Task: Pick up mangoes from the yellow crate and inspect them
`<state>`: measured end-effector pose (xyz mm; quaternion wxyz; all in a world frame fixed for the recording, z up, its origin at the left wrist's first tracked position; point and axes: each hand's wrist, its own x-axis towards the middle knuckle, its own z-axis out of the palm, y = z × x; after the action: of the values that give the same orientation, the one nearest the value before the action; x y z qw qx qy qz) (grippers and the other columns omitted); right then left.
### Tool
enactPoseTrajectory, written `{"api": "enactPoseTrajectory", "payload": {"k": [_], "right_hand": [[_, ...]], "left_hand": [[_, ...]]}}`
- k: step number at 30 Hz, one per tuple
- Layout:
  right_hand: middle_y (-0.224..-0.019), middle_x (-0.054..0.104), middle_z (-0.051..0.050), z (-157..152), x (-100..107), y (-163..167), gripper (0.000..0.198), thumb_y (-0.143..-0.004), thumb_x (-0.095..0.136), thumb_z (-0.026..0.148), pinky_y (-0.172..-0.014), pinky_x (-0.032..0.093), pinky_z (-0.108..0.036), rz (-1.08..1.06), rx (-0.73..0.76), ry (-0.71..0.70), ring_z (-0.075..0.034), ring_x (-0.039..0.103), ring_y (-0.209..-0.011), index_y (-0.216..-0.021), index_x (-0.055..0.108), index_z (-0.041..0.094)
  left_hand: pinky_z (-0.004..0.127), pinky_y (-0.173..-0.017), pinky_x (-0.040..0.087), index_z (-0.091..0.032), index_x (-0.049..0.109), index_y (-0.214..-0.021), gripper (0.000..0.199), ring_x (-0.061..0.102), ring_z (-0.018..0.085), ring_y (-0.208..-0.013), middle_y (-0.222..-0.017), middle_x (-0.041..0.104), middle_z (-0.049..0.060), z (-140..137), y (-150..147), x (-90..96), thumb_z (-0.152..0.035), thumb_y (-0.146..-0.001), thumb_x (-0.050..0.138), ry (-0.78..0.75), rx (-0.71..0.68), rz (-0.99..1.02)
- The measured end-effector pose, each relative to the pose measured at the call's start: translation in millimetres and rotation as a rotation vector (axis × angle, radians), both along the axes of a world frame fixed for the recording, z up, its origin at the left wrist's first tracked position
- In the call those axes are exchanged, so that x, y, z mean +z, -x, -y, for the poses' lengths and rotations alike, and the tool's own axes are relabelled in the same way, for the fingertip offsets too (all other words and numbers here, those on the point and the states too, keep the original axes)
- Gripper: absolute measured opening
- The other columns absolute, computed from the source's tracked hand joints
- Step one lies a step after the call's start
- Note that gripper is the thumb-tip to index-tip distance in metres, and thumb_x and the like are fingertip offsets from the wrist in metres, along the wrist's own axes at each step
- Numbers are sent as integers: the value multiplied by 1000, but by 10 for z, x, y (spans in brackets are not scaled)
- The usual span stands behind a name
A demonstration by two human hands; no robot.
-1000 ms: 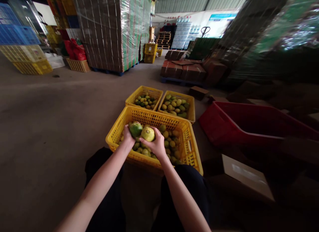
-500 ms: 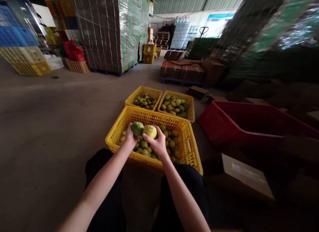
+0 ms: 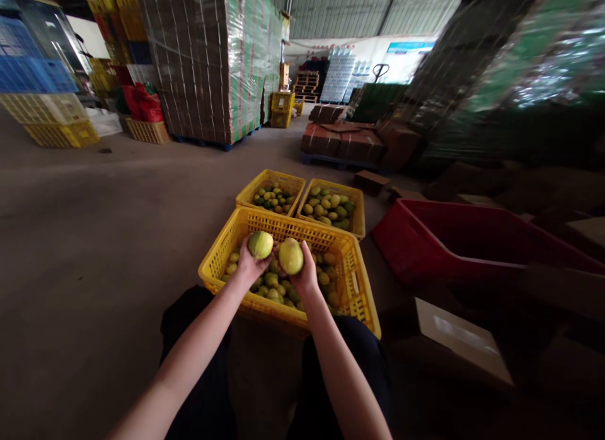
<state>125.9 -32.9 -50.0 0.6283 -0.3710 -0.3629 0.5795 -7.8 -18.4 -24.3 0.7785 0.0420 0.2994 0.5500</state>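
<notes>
My left hand [image 3: 251, 261] is closed around a round yellow-green fruit, lemon-like with a greenish side [image 3: 260, 244]. A paler yellow lemon-like fruit [image 3: 291, 256] sits in my right hand [image 3: 306, 273], its thumb along the right side. Both fruits are held close together above a large yellow plastic crate [image 3: 363, 289] with slotted walls. Inside that crate lie many smaller-looking green and yellow fruits [image 3: 273, 294], partly covered by my hands. The fingers beneath the held fruits are mostly hidden.
Beyond the large crate stand two smaller yellow crates, a left one [image 3: 242, 195] and a right one [image 3: 361, 222], holding similar fruit. At right are a red tub [image 3: 401, 251] and a cardboard box [image 3: 460, 339]. Wrapped carton stacks [image 3: 189, 62] rise behind.
Both fruits have been turned in my hands: the left one now shows a yellower side, the right one its length. My right hand has shifted slightly right and lower, under its fruit.
</notes>
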Motion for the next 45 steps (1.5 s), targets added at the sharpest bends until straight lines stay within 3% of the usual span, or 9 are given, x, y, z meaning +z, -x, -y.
{"api": "enactPoseTrajectory", "payload": {"k": [5, 9, 15, 23, 30, 34, 37, 41, 45], "right_hand": [[-65, 70, -2, -17, 18, -31, 52, -75, 57, 74, -45, 54, -34, -123, 53, 71, -22, 68, -57, -83, 62, 23], [-64, 70, -4, 36, 20, -25, 50, -72, 60, 69, -43, 51, -33, -136, 96, 76, -24, 69, -61, -84, 65, 21], [-71, 70, -9, 99, 32, -66, 55, -72, 53, 71, -47, 52, -35, -114, 158, -5, -28, 70, -74, -85, 66, 19], [-94, 73, -6, -25, -69, -47, 73, -75, 37, 88, -44, 49, -31, -109, 55, -26, -24, 69, -72, -108, 62, 28], [-87, 73, -5, -31, -131, -42, 43, -75, 64, 56, -38, 45, -25, -272, 50, 104, -23, 70, -71, -102, 67, 23], [-91, 74, -6, -25, -137, -15, 41, -76, 60, 58, -59, 60, -36, -288, -5, 51, -26, 71, -90, -95, 68, 23], [-93, 74, -7, -41, -146, 11, 43, -76, 58, 62, -77, 61, -45, -294, -51, 0, -27, 69, -102, -92, 67, 23], [-95, 75, -5, -90, -146, 42, 40, -76, 59, 62, -83, 59, -47, -291, -65, -41, -26, 69, -102, -92, 66, 26], [-92, 75, -1, -147, -98, 110, 24, -74, 68, 44, -87, 58, -42, -534, -115, 30, -22, 71, -91, -88, 65, 25]], "left_hand": [[27, -62, 56, -21, 68, -101, 21, 70, 18, -70, -81, 73, 5, 39, 11, 48, -26, -82, 59, -119, -32, 84], [27, -58, 55, -18, 65, -82, 10, 67, 17, -64, -70, 68, 3, 84, 45, 111, -26, -79, 60, -131, -45, 70], [26, -50, 49, -18, 60, -66, 19, 60, 15, -56, -66, 62, 4, 147, 88, 159, -30, -80, 57, -259, -120, 37], [29, -74, 56, -20, 64, -76, 6, 70, 17, -79, -76, 71, 1, 35, 38, 64, -19, -80, 60, -44, 112, 183], [38, -81, 58, -17, 67, -101, 28, 71, 23, -87, -82, 71, 9, -9, -25, -30, -28, -88, 45, 5, 100, 142], [36, -81, 57, -17, 66, -104, 28, 70, 26, -95, -86, 72, 12, -13, -64, -43, -26, -87, 47, -29, 70, 121], [30, -80, 56, -18, 66, -101, 27, 69, 24, -96, -87, 72, 11, -20, -91, -66, -27, -88, 45, 5, 125, 146], [28, -84, 55, -23, 66, -100, 30, 69, 20, -97, -88, 72, 7, -44, -167, -90, -23, -89, 38, -59, 219, 195], [32, -90, 54, -24, 66, -103, 34, 67, 21, -105, -93, 72, 8, -81, -258, -89, -27, -90, 35, -171, 230, 58]]}}
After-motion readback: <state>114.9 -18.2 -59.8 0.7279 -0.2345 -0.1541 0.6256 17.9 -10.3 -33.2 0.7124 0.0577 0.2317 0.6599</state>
